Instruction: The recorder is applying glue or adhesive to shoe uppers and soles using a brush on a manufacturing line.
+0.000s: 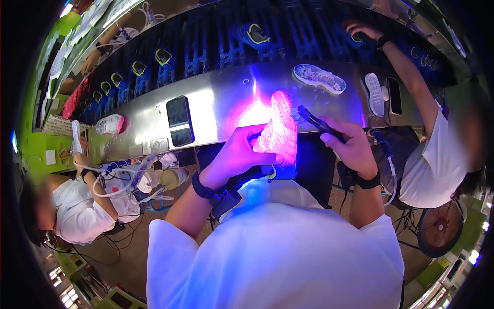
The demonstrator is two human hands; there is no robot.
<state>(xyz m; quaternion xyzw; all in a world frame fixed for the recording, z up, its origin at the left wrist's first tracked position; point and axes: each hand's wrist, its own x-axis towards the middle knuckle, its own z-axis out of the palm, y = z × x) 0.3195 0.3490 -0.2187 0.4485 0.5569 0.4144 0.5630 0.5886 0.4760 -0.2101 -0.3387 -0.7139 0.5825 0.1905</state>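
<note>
A shoe upper (pixel 280 126) is held bottom side up in front of me, washed in bright pink and violet light. My left hand (pixel 241 154) is closed around its near left side, thumb lying across it. Part of a yellow-green edge shows at its near end. In my right hand (pixel 352 148) is a black-handled brush (pixel 320 123), fingers wrapped round the handle. Its bristles are close to the right edge of the upper; whether they touch I cannot tell. Beyond it, a white shoe sole (pixel 319 79) lies on the metal bench (pixel 216 100).
A dark phone (pixel 179 121) lies left on the bench, another white sole (pixel 374 95) to the right. Behind runs a dark rack conveyor (pixel 206 44) carrying several blue shoe uppers. Co-workers sit on both sides; the right one's hand (pixel 363 30) reaches over the conveyor. A fan (pixel 440 228) stands lower right.
</note>
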